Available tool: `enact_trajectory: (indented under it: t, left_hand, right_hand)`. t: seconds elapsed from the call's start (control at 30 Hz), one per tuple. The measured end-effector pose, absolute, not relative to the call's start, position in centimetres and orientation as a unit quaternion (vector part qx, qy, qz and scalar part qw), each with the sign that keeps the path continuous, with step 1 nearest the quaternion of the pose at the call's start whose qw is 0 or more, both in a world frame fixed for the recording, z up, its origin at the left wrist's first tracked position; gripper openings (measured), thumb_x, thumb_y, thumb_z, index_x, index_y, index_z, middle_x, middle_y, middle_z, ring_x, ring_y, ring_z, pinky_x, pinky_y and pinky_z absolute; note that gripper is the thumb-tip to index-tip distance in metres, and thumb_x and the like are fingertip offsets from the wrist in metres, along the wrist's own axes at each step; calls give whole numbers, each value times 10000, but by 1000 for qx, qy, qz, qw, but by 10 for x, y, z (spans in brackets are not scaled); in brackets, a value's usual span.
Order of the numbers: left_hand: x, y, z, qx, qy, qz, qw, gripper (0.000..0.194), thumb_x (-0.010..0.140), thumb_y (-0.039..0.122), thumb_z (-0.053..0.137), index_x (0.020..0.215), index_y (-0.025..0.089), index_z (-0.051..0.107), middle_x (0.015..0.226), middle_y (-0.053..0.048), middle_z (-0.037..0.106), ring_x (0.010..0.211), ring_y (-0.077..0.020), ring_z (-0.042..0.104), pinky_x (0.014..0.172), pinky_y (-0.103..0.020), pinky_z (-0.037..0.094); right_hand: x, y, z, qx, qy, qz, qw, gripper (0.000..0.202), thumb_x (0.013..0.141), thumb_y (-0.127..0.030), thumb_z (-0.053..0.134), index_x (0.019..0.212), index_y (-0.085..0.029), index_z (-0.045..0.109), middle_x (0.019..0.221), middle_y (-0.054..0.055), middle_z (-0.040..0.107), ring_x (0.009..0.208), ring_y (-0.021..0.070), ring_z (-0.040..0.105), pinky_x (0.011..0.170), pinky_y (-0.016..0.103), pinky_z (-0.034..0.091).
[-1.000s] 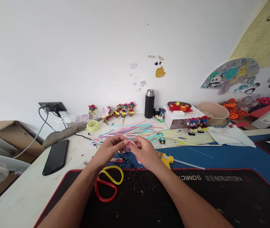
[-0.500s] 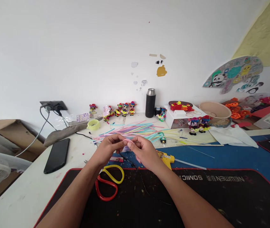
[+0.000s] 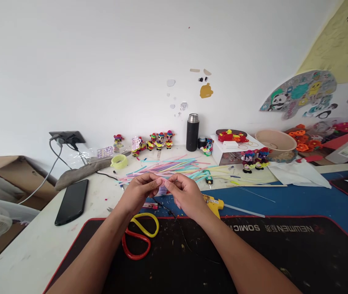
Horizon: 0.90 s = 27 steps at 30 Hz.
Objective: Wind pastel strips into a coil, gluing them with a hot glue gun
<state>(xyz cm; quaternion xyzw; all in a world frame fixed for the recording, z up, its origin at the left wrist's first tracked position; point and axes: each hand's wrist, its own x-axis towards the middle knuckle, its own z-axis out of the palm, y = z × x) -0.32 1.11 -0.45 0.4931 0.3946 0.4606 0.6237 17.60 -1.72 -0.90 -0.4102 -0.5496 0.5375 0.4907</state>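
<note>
A small pink strip [image 3: 162,190] is pinched between the fingertips of both hands, above the far edge of the black mat [image 3: 284,253]. The left hand [image 3: 139,192] grips its left end; the right hand [image 3: 186,195] grips its right end. Both hands are closed on the strip, fingertips nearly touching. Its exact shape cannot be told.

Just below the left hand lie scissors [image 3: 139,236] with one yellow and one red handle, on the mat. Just right of the right hand lies a yellow glue gun [image 3: 213,203] on the blue surface. Beyond the hands, a pile of coloured straws [image 3: 174,168] is spread on the white table [image 3: 23,257]. A black phone [image 3: 72,196] lies well left of the left hand.

Farther back, by the white wall [image 3: 100,61], stand small figurines [image 3: 160,141] and a black flask [image 3: 192,132]. A bowl [image 3: 275,143] sits far right of the hands.
</note>
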Motion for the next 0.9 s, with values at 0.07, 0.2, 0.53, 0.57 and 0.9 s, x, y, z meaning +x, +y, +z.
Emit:
enact_trajectory:
  t: [0.07,0.2,0.53,0.57,0.9]
  left_hand:
    - [-2,10,-4,487,394,467,624,309,685,398,920,724,158,729,570,21,578,536,-89,467,518,-219,347]
    - [1,8,-4,483,386,482,621,283,703,372,910,718,165,717,540,31,555,523,-88,452,506,-217,322]
    - [8,3,-3,484,375,510,604,260,727,378,891,727,163,745,556,18,582,520,-87,464,494,-215,334]
    - [10,3,-3,486,378,512,599,263,727,384,891,729,163,748,556,16,585,520,-87,466,495,-215,340]
    - [15,2,-2,470,386,496,620,334,674,441,924,762,160,767,607,-8,631,552,-107,522,501,-212,385]
  right_hand:
    - [176,-17,-9,-409,-549,539,490,305,903,-490,669,807,-221,563,527,-88,480,362,79,387,374,219,279]
    - [176,-17,-9,-411,-549,542,485,315,909,-493,671,798,-223,555,509,-93,463,359,80,389,374,215,284]
    - [177,-17,-10,-409,-540,568,467,353,930,-559,658,855,-228,561,472,-100,459,343,88,393,348,202,316]
    - [177,-17,-11,-409,-539,569,467,352,931,-561,657,864,-227,566,471,-101,457,341,87,389,347,201,319]
    - [177,-16,-11,-412,-546,559,469,321,916,-526,658,924,-207,627,613,-52,578,372,81,420,350,207,332]
